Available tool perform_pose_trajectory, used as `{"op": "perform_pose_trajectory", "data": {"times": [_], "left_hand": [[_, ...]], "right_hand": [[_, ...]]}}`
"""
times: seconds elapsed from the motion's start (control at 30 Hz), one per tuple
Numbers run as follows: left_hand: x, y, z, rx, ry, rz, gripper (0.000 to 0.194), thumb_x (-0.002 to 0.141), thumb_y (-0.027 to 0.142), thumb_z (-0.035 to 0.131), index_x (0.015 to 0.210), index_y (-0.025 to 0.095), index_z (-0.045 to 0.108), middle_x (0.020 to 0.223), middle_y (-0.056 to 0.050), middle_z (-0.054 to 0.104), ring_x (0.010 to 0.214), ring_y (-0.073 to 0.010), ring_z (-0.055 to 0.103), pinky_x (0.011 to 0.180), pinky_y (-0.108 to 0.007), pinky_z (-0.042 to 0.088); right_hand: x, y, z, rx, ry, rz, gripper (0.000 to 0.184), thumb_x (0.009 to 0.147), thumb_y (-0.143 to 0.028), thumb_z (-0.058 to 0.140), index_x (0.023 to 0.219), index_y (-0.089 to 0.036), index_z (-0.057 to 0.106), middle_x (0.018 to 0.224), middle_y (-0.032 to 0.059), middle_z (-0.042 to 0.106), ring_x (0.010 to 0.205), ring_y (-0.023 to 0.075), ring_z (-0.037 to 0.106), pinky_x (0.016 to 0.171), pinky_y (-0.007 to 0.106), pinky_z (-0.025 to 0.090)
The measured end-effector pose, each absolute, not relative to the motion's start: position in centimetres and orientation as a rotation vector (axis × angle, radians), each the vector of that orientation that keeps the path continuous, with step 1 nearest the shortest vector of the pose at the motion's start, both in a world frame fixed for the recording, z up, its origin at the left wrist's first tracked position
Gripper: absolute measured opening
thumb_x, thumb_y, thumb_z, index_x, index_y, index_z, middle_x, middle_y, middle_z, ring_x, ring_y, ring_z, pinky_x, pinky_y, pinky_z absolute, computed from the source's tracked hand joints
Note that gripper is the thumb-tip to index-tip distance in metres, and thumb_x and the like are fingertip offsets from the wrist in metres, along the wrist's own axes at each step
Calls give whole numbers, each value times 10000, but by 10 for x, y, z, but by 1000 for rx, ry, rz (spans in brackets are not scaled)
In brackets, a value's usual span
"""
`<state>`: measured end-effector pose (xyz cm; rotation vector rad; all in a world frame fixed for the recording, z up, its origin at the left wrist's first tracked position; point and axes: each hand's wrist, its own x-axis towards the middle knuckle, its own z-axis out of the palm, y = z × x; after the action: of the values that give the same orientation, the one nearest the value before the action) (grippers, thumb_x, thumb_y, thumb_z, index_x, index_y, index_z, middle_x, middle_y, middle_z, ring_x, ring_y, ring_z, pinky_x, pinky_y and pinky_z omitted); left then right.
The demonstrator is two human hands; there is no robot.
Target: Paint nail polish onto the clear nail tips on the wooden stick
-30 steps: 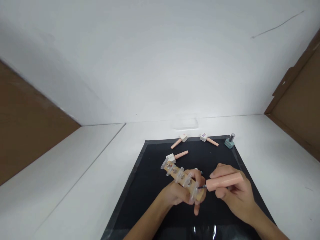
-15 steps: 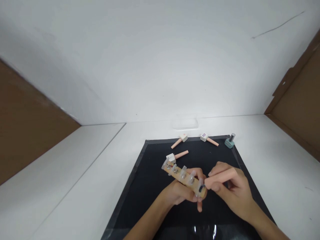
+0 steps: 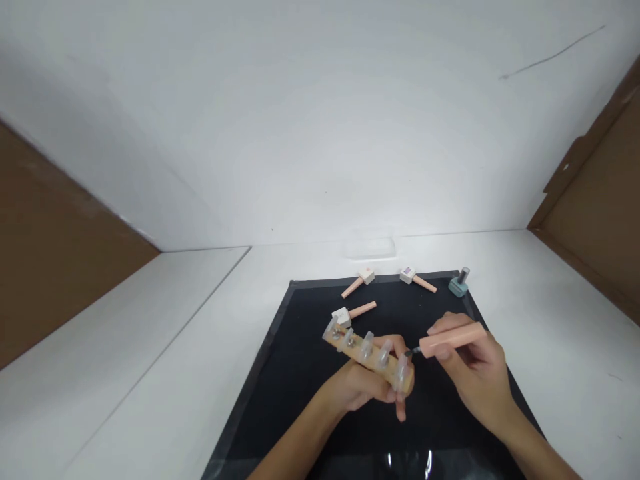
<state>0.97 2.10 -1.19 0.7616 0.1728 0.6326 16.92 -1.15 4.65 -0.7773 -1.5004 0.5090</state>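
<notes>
My left hand is closed round a tan strip, which slopes down to the right. Several clear false nails stand in a row along it, with small silvery round pieces at the bases of some. In my right hand, thumb and fingers pinch the pink handle of a nail polish brush. Its dark bristle tip lies close to the upper end of the rightmost false nail; I cannot tell whether they touch.
A black mat covers the white table. White bottles with pink caps lie on it: one near the strip, two farther back. A teal bottle stands at the back right corner. Behind the mat sits a clear tray.
My right hand has moved up and slightly right with the brush, whose tip has gone from the middle of the rightmost nail to its upper end. My left hand stays nearly still.
</notes>
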Motion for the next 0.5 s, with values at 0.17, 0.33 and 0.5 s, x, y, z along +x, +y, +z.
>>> {"op": "perform_pose_trajectory", "data": {"times": [0.17,0.33,0.5], "left_hand": [[10,23,-13,755,183,657,372,500,160,855,708,142,547,593,32,593,478,-86,545,410,-189,515],[11,23,-16,744,188,671,370,521,138,839,743,148,543,599,24,607,495,-92,553,430,-196,538],[10,22,-13,710,196,668,350,494,119,842,709,141,566,581,18,623,480,-91,549,416,-203,544]], "right_hand": [[170,-10,50,-667,-1644,570,253,921,-361,590,726,-213,653,605,16,689,500,133,624,449,240,494],[171,-11,46,-785,-1601,471,239,917,-346,599,710,-229,630,614,2,686,518,134,623,442,233,483],[171,-11,42,-770,-1556,472,241,921,-370,586,729,-231,630,642,6,686,493,125,590,424,233,457]]}}
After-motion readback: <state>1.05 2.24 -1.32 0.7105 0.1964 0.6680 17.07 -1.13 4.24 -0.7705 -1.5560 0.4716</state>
